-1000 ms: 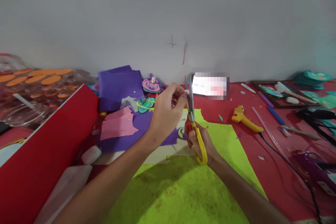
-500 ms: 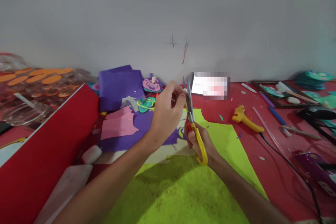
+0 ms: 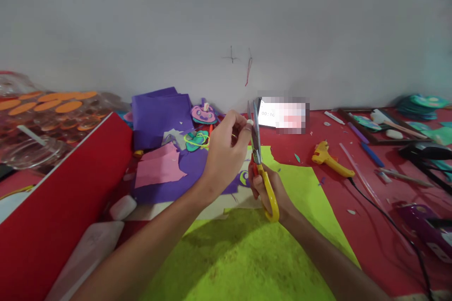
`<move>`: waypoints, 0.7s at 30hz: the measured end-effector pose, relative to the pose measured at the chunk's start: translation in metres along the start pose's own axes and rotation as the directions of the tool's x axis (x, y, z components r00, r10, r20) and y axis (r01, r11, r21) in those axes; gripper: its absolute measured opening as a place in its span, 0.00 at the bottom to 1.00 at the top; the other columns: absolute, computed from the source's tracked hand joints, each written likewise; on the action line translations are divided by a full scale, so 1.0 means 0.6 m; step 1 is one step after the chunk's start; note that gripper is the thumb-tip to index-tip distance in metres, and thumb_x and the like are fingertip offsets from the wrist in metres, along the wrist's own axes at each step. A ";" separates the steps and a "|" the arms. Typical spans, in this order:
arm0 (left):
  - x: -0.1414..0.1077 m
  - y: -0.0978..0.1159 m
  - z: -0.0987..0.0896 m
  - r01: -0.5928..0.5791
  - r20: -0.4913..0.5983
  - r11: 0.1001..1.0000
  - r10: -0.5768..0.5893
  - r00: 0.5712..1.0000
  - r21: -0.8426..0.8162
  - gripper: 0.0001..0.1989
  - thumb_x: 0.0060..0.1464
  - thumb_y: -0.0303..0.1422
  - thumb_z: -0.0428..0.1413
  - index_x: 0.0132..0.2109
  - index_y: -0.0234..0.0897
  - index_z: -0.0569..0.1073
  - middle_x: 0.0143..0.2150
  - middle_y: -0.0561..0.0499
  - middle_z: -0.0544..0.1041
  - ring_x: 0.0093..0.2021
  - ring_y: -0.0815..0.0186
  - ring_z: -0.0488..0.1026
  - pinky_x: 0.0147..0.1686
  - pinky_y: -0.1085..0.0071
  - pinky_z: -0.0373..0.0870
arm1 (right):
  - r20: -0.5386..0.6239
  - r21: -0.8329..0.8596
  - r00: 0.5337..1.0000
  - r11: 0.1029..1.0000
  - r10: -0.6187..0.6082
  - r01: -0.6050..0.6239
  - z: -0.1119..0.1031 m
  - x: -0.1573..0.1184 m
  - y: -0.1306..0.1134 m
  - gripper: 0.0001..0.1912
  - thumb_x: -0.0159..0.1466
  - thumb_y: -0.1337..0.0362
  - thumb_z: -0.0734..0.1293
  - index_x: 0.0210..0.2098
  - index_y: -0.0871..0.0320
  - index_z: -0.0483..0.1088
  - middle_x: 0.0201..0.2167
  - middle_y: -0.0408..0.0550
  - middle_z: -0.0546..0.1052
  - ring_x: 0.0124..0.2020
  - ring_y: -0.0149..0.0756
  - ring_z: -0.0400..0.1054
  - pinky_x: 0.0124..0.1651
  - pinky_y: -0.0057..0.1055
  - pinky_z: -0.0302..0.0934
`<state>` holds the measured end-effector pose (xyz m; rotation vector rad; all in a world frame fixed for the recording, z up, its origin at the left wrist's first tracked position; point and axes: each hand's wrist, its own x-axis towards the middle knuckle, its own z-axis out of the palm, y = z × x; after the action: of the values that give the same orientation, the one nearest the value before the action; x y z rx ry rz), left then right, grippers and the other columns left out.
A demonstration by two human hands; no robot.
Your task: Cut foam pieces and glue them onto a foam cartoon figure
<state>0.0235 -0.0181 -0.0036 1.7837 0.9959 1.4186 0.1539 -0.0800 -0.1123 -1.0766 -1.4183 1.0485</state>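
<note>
"What are the hands doing?"
"The left hand (image 3: 228, 146) pinches a small white piece (image 3: 250, 122) between thumb and fingers. The right hand (image 3: 266, 187) grips yellow-handled scissors (image 3: 270, 197), with their blades pointing up and slightly parted."

"Where are the scissors and the white piece?"
"Both are raised in front of the wearer, above the table (image 3: 339, 211). The white piece is right beside the blades; I can't tell whether they touch."

"What lies below and to the left?"
"A yellow-green sheet (image 3: 226, 263) spreads beneath the forearms. Left of the hands are a torn-edged pink sheet (image 3: 157, 169) and folded purple sheets (image 3: 160, 120). A pink and purple cutout (image 3: 204, 114) is beside the purple sheets."

"And beyond, or to the right?"
"A partly blurred screen (image 3: 268, 114) leans by the pale wall (image 3: 141, 37). Farther right are a yellow glue gun (image 3: 332, 160) with a black cord, a blue stick (image 3: 372, 154) and a dark-rimmed tray (image 3: 381, 139)."
</note>
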 end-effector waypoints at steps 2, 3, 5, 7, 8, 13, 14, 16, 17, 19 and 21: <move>0.000 -0.001 0.000 0.006 -0.001 1.000 -0.006 1.000 0.000 0.09 0.65 0.27 0.54 0.35 0.38 0.66 0.28 0.57 0.67 0.26 0.74 0.63 0.26 0.74 0.58 | 0.000 -0.006 1.000 1.000 0.002 -0.002 0.000 0.000 0.000 0.34 0.64 0.28 0.60 0.33 0.54 0.63 0.22 0.38 0.61 0.21 0.29 0.55 0.23 0.27 0.54; 0.000 -0.002 0.000 0.009 -0.002 1.000 -0.009 1.000 0.001 0.08 0.65 0.27 0.54 0.35 0.38 0.66 0.28 0.57 0.67 0.26 0.74 0.63 0.26 0.74 0.58 | -0.002 -0.008 1.000 1.000 0.002 -0.002 0.000 0.001 -0.001 0.34 0.64 0.27 0.60 0.33 0.54 0.63 0.22 0.38 0.61 0.21 0.29 0.55 0.22 0.27 0.53; 0.000 -0.002 0.000 0.011 -0.004 1.000 -0.011 1.000 0.002 0.08 0.65 0.26 0.54 0.35 0.38 0.66 0.28 0.57 0.67 0.26 0.74 0.63 0.27 0.74 0.59 | -0.007 -0.017 1.000 1.000 0.008 -0.008 0.000 0.001 -0.002 0.35 0.63 0.27 0.60 0.32 0.54 0.63 0.21 0.38 0.61 0.21 0.29 0.54 0.22 0.27 0.53; -0.001 -0.001 0.000 0.007 -0.006 1.000 -0.007 1.000 0.002 0.09 0.65 0.26 0.54 0.35 0.38 0.65 0.28 0.57 0.66 0.26 0.74 0.63 0.27 0.73 0.59 | -0.005 -0.031 1.000 0.999 0.015 -0.015 0.000 0.001 -0.003 0.35 0.63 0.26 0.60 0.32 0.54 0.63 0.20 0.38 0.61 0.20 0.29 0.54 0.21 0.27 0.52; -0.001 0.000 0.000 0.004 -0.008 1.000 -0.004 1.000 0.003 0.09 0.65 0.26 0.54 0.35 0.38 0.65 0.28 0.57 0.66 0.26 0.73 0.63 0.27 0.73 0.59 | -0.005 -0.036 1.000 0.999 0.018 -0.018 0.000 0.001 -0.004 0.35 0.63 0.26 0.59 0.32 0.54 0.63 0.20 0.38 0.61 0.20 0.29 0.54 0.21 0.27 0.51; 0.001 0.005 -0.003 0.003 -0.014 1.000 -0.003 1.000 0.010 0.09 0.66 0.27 0.53 0.34 0.38 0.66 0.28 0.57 0.65 0.26 0.73 0.62 0.26 0.72 0.58 | -0.011 -0.056 1.000 0.998 0.024 -0.024 0.000 0.001 -0.007 0.34 0.63 0.26 0.59 0.31 0.53 0.61 0.19 0.37 0.61 0.19 0.30 0.54 0.20 0.27 0.51; 0.001 0.005 -0.003 0.002 -0.017 1.000 -0.002 1.000 0.012 0.09 0.66 0.26 0.53 0.35 0.38 0.66 0.28 0.57 0.65 0.26 0.73 0.62 0.26 0.72 0.59 | -0.010 -0.061 1.000 0.998 0.026 -0.027 0.000 0.001 -0.008 0.34 0.63 0.27 0.59 0.31 0.53 0.61 0.18 0.37 0.60 0.19 0.30 0.54 0.20 0.28 0.51; 0.002 0.004 -0.003 -0.005 -0.021 1.000 0.006 1.000 0.016 0.09 0.66 0.26 0.53 0.35 0.38 0.66 0.29 0.57 0.66 0.26 0.73 0.63 0.27 0.72 0.59 | -0.006 -0.068 0.999 0.997 0.032 -0.032 -0.001 0.001 -0.011 0.33 0.64 0.28 0.60 0.31 0.53 0.61 0.18 0.37 0.60 0.19 0.30 0.54 0.20 0.27 0.50; 0.003 0.002 -0.003 -0.006 -0.023 1.000 0.006 1.000 0.017 0.09 0.66 0.26 0.54 0.35 0.38 0.66 0.29 0.57 0.66 0.27 0.73 0.63 0.27 0.72 0.60 | -0.003 -0.070 0.999 0.997 0.035 -0.035 -0.001 0.001 -0.011 0.32 0.64 0.29 0.61 0.31 0.53 0.61 0.18 0.37 0.60 0.19 0.29 0.54 0.20 0.27 0.50; 0.003 0.000 -0.003 -0.002 -0.024 1.000 0.002 1.000 0.011 0.08 0.66 0.26 0.54 0.36 0.38 0.67 0.29 0.57 0.66 0.27 0.73 0.64 0.28 0.72 0.61 | -0.005 -0.074 0.999 0.996 0.042 -0.042 -0.001 0.000 -0.011 0.31 0.65 0.31 0.62 0.31 0.53 0.61 0.18 0.36 0.60 0.19 0.29 0.54 0.20 0.27 0.51; 0.003 -0.002 -0.003 0.003 -0.027 1.000 -0.004 1.000 -0.003 0.08 0.66 0.27 0.54 0.36 0.38 0.67 0.30 0.56 0.67 0.28 0.73 0.65 0.28 0.72 0.62 | -0.008 -0.077 0.999 0.996 0.043 -0.044 0.000 -0.001 -0.010 0.30 0.66 0.32 0.63 0.31 0.53 0.61 0.19 0.36 0.61 0.19 0.29 0.54 0.21 0.26 0.51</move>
<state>0.0220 -0.0159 -0.0035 1.7644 1.0099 1.4446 0.1536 -0.0816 -0.1067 -1.1703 -1.4462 1.0271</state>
